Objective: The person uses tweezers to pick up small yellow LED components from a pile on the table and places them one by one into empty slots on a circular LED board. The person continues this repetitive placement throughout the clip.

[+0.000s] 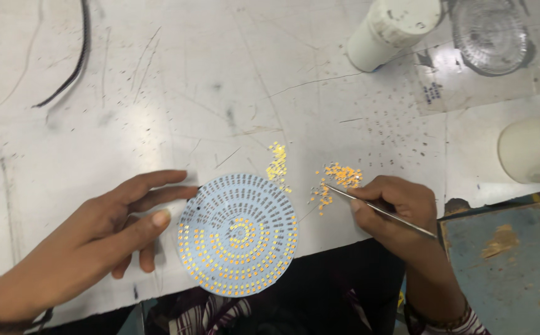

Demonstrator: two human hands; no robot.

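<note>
A round board (238, 234) lies flat on the white table (158, 105), overhanging its near edge, and serves as the landmark. Rings of small yellow chips cover most of its face, with bare dark pads toward the upper right.

The left hand (106, 223) rests at the board's left rim, fingers spread and open, the thumb tip touching the rim; it grips nothing.

The right hand (397, 208) sits to the right of the board, fingers pinched shut on thin metal tweezers (378, 208). The tweezer tips point left into a loose pile of yellow chips (338, 180) lying just right of the board's top. Whether the tips hold a chip cannot be told. A second, smaller cluster of chips (277, 164) lies just above the board's upper edge.

Far above and right of the board stand a white bottle (391, 31) on its side and a clear glass dish (490, 34). A tape roll (533, 149) lies well right of it. A black cable (75, 62) curls far up to the left.
</note>
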